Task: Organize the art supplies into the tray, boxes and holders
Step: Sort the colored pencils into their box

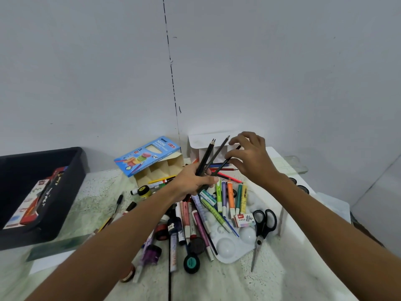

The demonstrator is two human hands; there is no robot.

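A fan of slim dark pencils (209,158) — matte, sharpened, tips pointing up toward the wall — stands gripped in the left hand (192,181), whose fingers (209,180) curl round the lower shafts above the middle of the desk (271,276). The right hand (251,158) is just beside them, its thumb and forefinger pinching the rightmost pencil, the other fingers spread loosely. Below lies a jumble of glossy markers (231,195), small round paint pots and tubes, partly on a white plastic palette (227,246) with domed wells. Black-handled scissors (261,231) rest at its right edge, a small staples box (244,220) just beside them. A blue cardboard pencil box (149,155) lies open near the wall, a white card holder (206,146) behind the hands. At left sits a black plastic tray (43,181) holding flat packets. The desk is pale, green-speckled stone — the walls plain grey-white.
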